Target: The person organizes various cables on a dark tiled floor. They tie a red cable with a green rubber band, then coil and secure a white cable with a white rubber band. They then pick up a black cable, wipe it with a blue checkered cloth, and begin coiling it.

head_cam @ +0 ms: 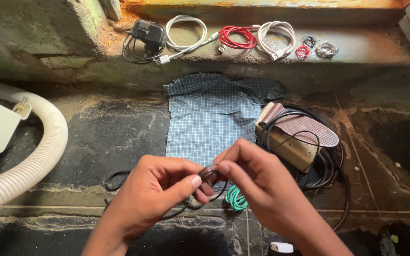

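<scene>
- A white hose (34, 156) curves along the left.
- The left hand (155, 189) pinches a black cable (208, 173) low over the stone floor (110, 137).
- The right hand (257, 182) pinches the same cable from the other side.
- A green coil (236, 198) lies just beneath it.
- A checked cloth (209, 114) lies behind the hands.

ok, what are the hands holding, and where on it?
Both hands pinch a thin black cable: left hand and right hand meet on a small bunched loop of it at the fingertips; the rest trails down onto the dark stone floor.
</scene>
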